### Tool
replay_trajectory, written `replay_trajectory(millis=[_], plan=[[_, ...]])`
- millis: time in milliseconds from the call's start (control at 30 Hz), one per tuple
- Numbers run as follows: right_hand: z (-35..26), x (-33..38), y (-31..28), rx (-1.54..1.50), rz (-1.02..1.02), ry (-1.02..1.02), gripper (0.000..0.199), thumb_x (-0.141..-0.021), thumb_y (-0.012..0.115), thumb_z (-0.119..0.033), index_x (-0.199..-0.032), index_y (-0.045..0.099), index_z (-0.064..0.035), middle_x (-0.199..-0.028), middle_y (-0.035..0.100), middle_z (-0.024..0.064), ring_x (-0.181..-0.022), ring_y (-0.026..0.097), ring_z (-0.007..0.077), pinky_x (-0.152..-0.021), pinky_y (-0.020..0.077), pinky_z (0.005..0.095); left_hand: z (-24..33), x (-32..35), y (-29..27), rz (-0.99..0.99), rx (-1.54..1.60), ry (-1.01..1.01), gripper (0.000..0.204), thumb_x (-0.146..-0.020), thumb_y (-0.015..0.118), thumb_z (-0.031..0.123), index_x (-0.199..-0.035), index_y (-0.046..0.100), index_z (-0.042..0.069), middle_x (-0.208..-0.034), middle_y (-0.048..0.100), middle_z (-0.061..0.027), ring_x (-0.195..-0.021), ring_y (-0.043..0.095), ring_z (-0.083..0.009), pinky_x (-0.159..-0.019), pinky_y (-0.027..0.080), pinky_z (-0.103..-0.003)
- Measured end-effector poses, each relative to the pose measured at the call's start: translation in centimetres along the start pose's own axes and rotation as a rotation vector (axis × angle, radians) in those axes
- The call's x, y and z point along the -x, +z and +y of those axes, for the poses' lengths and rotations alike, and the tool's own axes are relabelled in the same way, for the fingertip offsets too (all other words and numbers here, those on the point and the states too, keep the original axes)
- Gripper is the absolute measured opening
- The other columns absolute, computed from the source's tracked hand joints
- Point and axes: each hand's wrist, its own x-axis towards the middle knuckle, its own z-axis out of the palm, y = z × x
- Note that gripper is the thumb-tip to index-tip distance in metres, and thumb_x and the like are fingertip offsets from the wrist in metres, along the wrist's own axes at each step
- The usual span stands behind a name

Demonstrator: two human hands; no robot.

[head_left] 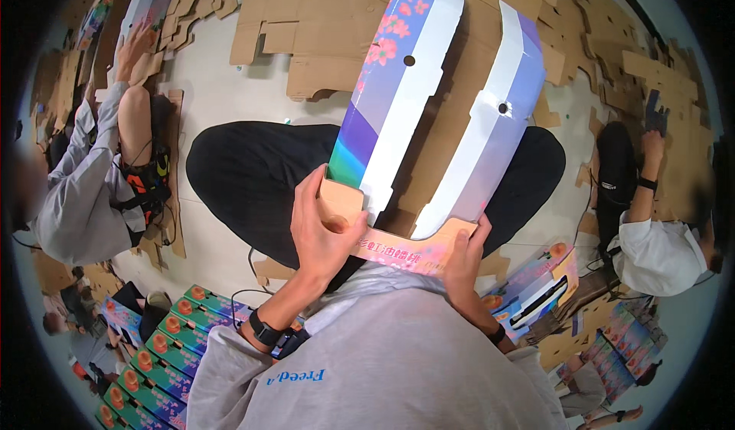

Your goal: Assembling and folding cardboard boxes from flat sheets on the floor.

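A half-folded cardboard carton (396,124) lies across my lap, its long sides standing up and leaning and its brown inside showing between them. The outside is purple, blue and green with pink flowers; white flaps with round holes line both long sides. My left hand (320,235) is closed on the near left corner, thumb over a small brown end flap (342,200). At the near right corner, my right hand (465,258) pinches the pink end panel (402,252), thumb on its upper side. The fingers under the panel are partly hidden.
Flat brown cardboard sheets (321,24) cover much of the floor ahead. Several green and purple boxes (172,346) stand in rows at lower left. A printed carton piece (547,273) lies right of me. Other people sit at left (84,200) and right (658,246).
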Motion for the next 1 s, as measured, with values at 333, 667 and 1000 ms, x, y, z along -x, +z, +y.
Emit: replay_trajectory(millis=[333, 667, 1000], plan=[[0.6, 2.2, 2.0, -0.243, -0.057, -0.07, 0.055, -0.112, 0.047, -0.024, -0.153, 0.025, 0.0055, -0.145, 0.045, 0.026, -0.131, 0.05, 0.0288, -0.115, 0.0378, 0.0448, 0.7, -5.7, -1.2, 0.205, -0.167, 0.451, 0.077, -0.06, 0.085, 0.016, -0.132, 0.063, 0.004, -0.118, 0.072, -0.0132, -0.103, 0.071, -0.0351, -0.09, 0.054, -0.043], [1.6, 3.0, 1.2, -0.289, -0.413, 0.022, 0.081, -0.087, 0.089, -0.022, -0.15, 0.045, 0.0045, -0.141, 0.05, 0.0196, -0.129, 0.058, 0.0296, -0.106, 0.0495, 0.0423, 0.8, -6.5, -3.3, -0.02, -0.364, 0.348, 0.083, -0.065, 0.077, 0.019, -0.141, 0.053, -0.002, -0.122, 0.064, -0.021, -0.109, 0.066, -0.0412, -0.094, 0.056, -0.047], [4.0, 1.0, 1.3, -0.337, -0.469, 0.043, 0.082, -0.085, 0.091, -0.024, -0.15, 0.049, 0.0019, -0.146, 0.05, 0.0213, -0.136, 0.055, 0.0341, -0.112, 0.047, 0.0438, 2.6, -6.9, -1.6, -0.151, -0.544, 0.22, 0.106, -0.084, 0.082, 0.052, -0.158, 0.037, -0.01, -0.134, 0.061, -0.0219, -0.118, 0.061, -0.0362, -0.102, 0.051, -0.043]])
